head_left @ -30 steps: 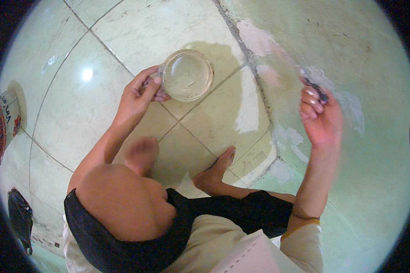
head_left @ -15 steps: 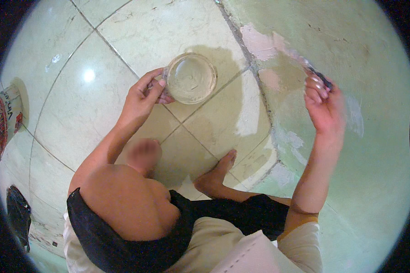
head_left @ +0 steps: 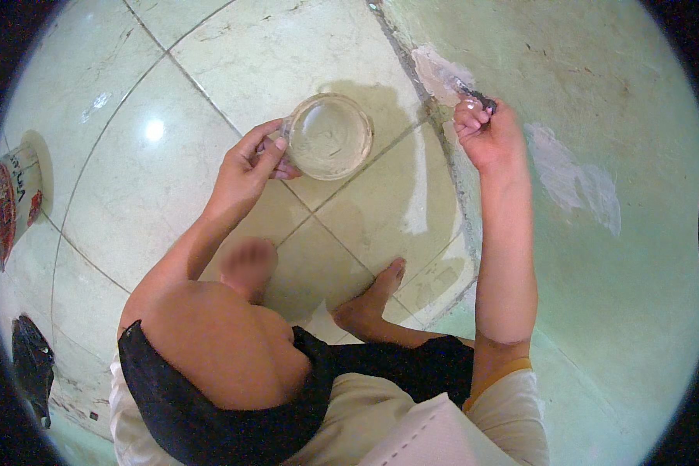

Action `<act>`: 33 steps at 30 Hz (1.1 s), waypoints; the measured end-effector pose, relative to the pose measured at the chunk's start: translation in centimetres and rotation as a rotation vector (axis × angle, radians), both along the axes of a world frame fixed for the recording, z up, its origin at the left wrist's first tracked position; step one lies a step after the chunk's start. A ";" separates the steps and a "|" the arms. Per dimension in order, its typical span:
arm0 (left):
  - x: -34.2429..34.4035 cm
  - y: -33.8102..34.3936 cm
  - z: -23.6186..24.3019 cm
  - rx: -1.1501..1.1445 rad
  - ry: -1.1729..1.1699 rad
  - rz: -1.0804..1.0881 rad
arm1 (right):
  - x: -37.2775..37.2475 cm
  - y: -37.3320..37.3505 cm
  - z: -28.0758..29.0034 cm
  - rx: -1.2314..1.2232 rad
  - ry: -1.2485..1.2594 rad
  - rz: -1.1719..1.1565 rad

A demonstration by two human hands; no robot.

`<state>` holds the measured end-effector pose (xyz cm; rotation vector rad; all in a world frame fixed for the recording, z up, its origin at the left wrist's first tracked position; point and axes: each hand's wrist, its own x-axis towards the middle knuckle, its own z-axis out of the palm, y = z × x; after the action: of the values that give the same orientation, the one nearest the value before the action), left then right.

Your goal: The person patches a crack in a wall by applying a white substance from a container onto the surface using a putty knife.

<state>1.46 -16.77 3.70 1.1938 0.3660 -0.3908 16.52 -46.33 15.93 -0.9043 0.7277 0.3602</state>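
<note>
My left hand [head_left: 248, 167] grips the rim of a round clear bowl [head_left: 330, 136] with pale paste in it, held above the tiled floor. My right hand [head_left: 485, 132] is closed on a small dark-handled scraper [head_left: 478, 97], whose tip touches a whitish patch of filler [head_left: 439, 74] low on the pale green wall, near the joint with the floor. The tool's blade is mostly hidden by my fingers. I am crouching, and my bare foot [head_left: 369, 299] rests on the tiles below the bowl.
Another white filler patch [head_left: 571, 179] shows on the green wall [head_left: 598, 93] to the right. A can with a red and white label [head_left: 12, 202] stands at the far left. A dark object [head_left: 31, 365] lies at the lower left. The floor is glossy cream tile [head_left: 132, 179].
My right hand has moved left and up along the wall with the scraper, from the right patch to the patch by the floor joint. The bowl has stayed almost still.
</note>
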 end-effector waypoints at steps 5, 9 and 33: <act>-0.2 0.2 -0.2 0.017 -0.001 0.001 | -0.2 -2.0 5.0 0.127 -0.068 -0.072; -0.2 0.1 -0.3 0.009 0.001 0.011 | -1.9 -0.1 8.5 0.108 -0.012 -0.003; 0.0 -0.1 -0.6 -0.013 -0.013 0.011 | -0.1 -2.8 6.3 0.209 -0.133 0.027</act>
<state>1.44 -16.89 3.07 1.1803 0.3580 -0.3753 16.45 -49.14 22.23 -0.7333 0.5452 0.3885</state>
